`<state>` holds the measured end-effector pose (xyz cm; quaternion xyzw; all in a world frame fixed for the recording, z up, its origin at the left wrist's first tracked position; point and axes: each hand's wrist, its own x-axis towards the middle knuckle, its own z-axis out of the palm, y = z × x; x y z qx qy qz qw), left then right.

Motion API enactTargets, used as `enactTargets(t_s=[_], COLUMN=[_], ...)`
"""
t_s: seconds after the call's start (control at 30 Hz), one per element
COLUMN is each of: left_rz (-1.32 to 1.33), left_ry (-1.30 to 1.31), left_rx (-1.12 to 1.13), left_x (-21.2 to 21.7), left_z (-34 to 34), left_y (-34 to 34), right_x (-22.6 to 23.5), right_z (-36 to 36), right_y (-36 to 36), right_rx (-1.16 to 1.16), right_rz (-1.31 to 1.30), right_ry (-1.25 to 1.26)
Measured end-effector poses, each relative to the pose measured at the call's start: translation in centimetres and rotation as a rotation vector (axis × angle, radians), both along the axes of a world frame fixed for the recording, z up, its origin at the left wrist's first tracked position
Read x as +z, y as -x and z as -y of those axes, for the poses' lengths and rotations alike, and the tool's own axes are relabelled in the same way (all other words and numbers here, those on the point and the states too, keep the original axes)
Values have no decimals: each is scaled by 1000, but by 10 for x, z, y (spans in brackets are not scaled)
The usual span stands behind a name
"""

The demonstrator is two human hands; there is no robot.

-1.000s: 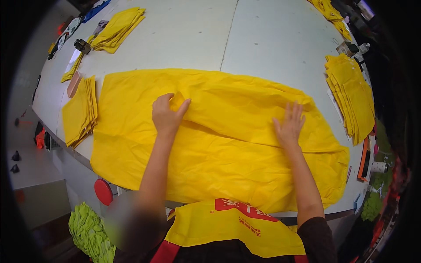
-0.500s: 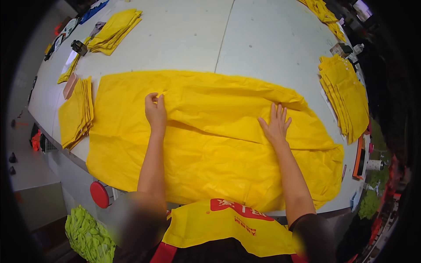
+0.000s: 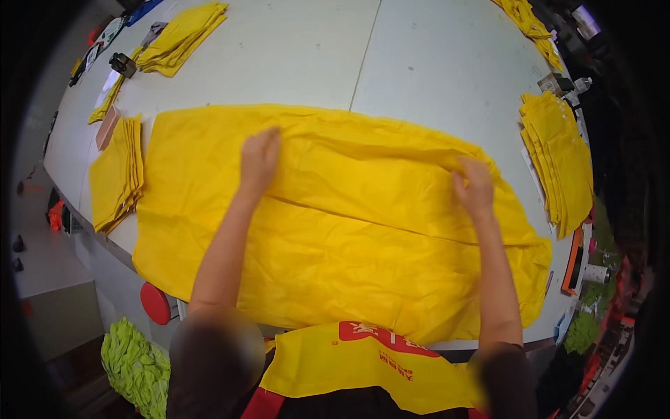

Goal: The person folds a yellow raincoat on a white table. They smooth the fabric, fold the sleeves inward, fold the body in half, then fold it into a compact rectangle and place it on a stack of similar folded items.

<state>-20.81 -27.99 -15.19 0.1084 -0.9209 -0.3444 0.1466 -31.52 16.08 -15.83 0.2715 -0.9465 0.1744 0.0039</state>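
A large yellow fabric piece (image 3: 335,258) lies spread over the near part of the table, with a fold running across its middle and creases along the far side. My left hand (image 3: 259,159) is closed on the cloth near its far edge, left of centre, fingertips pinched together. Farther right, my right hand (image 3: 476,185) has its fingers curled in at the fabric's upper right part, gripping the cloth there; the hand is slightly blurred. Between the two hands, the cloth forms a long raised ridge.
Folded yellow fabric stacks lie at the left (image 3: 118,174), far left (image 3: 183,38) and right (image 3: 560,160) of the white table (image 3: 300,63). A dark box (image 3: 123,65) stands at the far left. A red round stool (image 3: 155,303) and green cloth (image 3: 136,366) are below the left edge.
My right hand, flat with fingers spread before, has moved right and curled its fingers. My left hand has shifted slightly right and away from me, still pinching.
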Motion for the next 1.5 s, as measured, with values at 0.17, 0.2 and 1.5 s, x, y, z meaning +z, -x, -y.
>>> enactTargets(t_s=[0.17,0.2,1.5], left_rz=[-66,14,-60], left_ry=[673,752,521], left_rx=[58,58,211], left_x=[-11,-12,-23], left_z=[70,73,8], left_y=[60,67,-317], right_x=[23,21,-3], right_z=[-6,-6,-102], right_y=[67,75,-290], right_rx=[-26,-43,153], right_rz=[-116,-38,-24], right_ry=[-66,-42,-212])
